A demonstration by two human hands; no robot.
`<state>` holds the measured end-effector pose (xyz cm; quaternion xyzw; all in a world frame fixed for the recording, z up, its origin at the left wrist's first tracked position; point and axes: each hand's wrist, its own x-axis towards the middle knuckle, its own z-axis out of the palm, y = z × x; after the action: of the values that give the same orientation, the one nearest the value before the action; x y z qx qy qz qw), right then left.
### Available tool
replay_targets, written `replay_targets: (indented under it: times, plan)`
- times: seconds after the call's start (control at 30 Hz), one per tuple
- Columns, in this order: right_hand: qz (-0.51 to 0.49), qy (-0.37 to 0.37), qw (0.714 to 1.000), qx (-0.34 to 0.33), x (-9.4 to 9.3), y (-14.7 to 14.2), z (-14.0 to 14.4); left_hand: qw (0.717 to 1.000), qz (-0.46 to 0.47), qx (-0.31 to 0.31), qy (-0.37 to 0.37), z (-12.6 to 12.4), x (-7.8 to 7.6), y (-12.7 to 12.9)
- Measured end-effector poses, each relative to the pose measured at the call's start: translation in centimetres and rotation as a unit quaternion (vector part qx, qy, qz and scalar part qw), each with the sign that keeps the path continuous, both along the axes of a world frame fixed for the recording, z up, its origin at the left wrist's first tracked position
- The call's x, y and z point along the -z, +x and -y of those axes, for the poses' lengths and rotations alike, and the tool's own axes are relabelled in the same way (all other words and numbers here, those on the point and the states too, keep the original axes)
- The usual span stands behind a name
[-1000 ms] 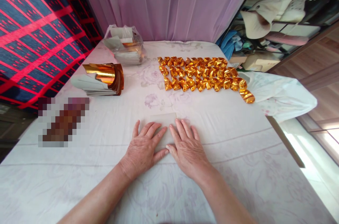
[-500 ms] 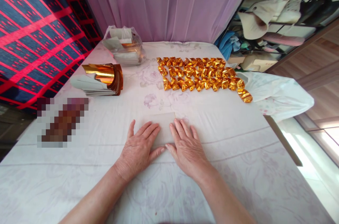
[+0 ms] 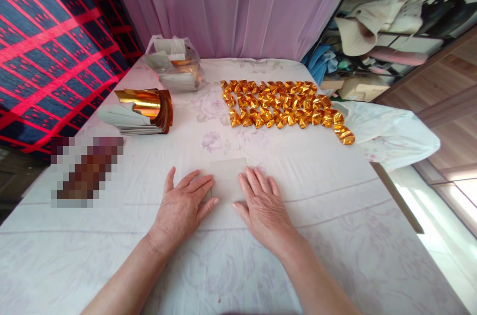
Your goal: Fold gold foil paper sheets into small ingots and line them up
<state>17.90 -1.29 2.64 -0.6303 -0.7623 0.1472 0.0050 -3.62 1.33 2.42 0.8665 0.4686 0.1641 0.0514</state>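
Observation:
A pale folded sheet of paper (image 3: 228, 181) lies flat on the white cloth-covered table (image 3: 335, 215), white side up. My left hand (image 3: 183, 208) rests palm down at the sheet's left edge, fingers spread, fingertips touching it. Lying flat on the sheet's right part is my right hand (image 3: 264, 205), fingers together. Neither hand grips anything. Farther back, several folded gold foil pieces (image 3: 283, 105) sit in rows.
A stack of gold-and-white foil sheets (image 3: 139, 111) lies at the back left, and a clear plastic bag of more sheets (image 3: 174, 64) behind it. A blurred-out object (image 3: 87, 171) is at the left. White cloth (image 3: 391, 131) hangs off the table's right edge.
My left hand has slid leftward across the sheet, from beside the right hand to the sheet's left edge. The right hand has stayed in place.

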Motion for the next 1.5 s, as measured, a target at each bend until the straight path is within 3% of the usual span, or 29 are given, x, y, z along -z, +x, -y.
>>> replay_targets:
  times: [0.27, 0.53, 0.73, 1.1, 1.5]
  plan:
    - [-0.002, 0.053, 0.998, -0.014, 0.7, 0.0, 0.1, 1.0, 0.014, 0.013, 0.01, -0.1, 0.1, 0.2]
    - [-0.044, 0.074, 0.991, -0.099, 1.6, -1.0, 0.2, 1.0, 0.016, 0.02, 0.013, -0.1, 0.3, 0.3]
    - [-0.041, 0.063, 0.994, -0.076, 1.5, -1.4, 0.2, 1.0, 0.012, 0.017, 0.012, -0.1, 0.3, 0.2]
    - [0.017, -0.007, 1.0, 0.01, -0.3, -0.7, 0.0, 1.0, 0.013, 0.011, 0.002, -0.2, 0.3, 0.2]
    - [0.002, 0.012, 1.0, 0.009, -0.4, 0.6, -0.2, 1.0, 0.017, 0.013, 0.002, -0.2, 0.6, 0.0]
